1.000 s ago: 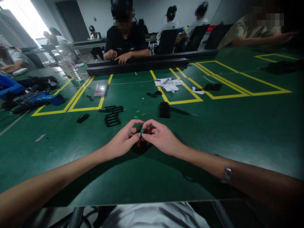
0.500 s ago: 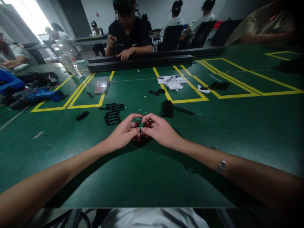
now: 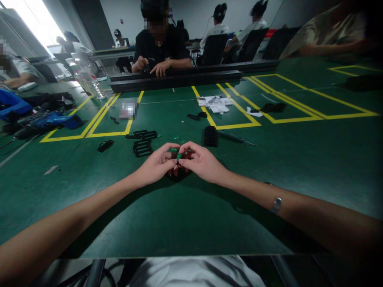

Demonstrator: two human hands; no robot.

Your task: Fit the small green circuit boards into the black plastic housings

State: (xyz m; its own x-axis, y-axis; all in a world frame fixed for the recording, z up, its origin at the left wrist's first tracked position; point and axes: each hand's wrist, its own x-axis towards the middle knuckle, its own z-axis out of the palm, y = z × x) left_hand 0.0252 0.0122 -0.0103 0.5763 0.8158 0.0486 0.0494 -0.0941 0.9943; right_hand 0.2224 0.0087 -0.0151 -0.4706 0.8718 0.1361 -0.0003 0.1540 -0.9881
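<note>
My left hand [image 3: 157, 164] and my right hand [image 3: 199, 161] meet at the middle of the green table [image 3: 179, 223]. Between their fingertips they pinch a small green piece [image 3: 179, 156], with something dark beside it that is too small to make out. Black slotted frames [image 3: 143, 147] lie just beyond my left hand. Past my right hand stands a row of black parts [image 3: 211, 136], with a screwdriver [image 3: 236, 138] to its right. Small green bits [image 3: 176, 138] are scattered beyond my fingers.
A black part [image 3: 105, 145] lies to the left. White papers [image 3: 216, 103] and long black bars [image 3: 176, 80] are farther back. A person in black [image 3: 161, 48] sits opposite. Blue tools [image 3: 61, 118] and clear bottles [image 3: 89, 81] are at the left.
Both my hands keep their pinch on the green piece, with only slight finger movement. The view has shifted a little. Across the table, the person's raised hand has come down.
</note>
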